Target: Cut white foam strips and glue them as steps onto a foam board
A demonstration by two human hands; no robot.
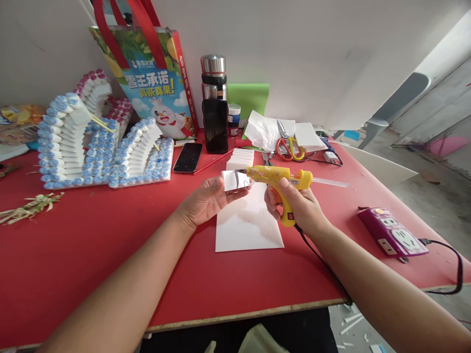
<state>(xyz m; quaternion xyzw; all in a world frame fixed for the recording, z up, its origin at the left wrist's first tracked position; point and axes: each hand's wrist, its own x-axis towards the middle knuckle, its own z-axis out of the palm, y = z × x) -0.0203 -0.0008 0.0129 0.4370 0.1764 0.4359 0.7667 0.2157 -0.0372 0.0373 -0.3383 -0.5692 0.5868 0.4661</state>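
My right hand (294, 206) is closed round the grip of a yellow hot glue gun (274, 176), with a clear glue stick (331, 183) poking out of its back. The nozzle points left and touches a small white folded paper piece (232, 180). My left hand (208, 198) holds that piece pinched in its fingers, palm up. Both hands hover above a white sheet (247, 223) lying on the red table (110, 235). A stack of small white pieces (241, 158) sits just behind the hands.
A blue-and-white paper model (99, 142) stands at the left, with a printed bag (154, 83) behind it. Two phones (188, 158), a steel flask (213, 76), scissors (289, 144), white paper and a purple power strip (392, 233) with its cable also lie on the table.
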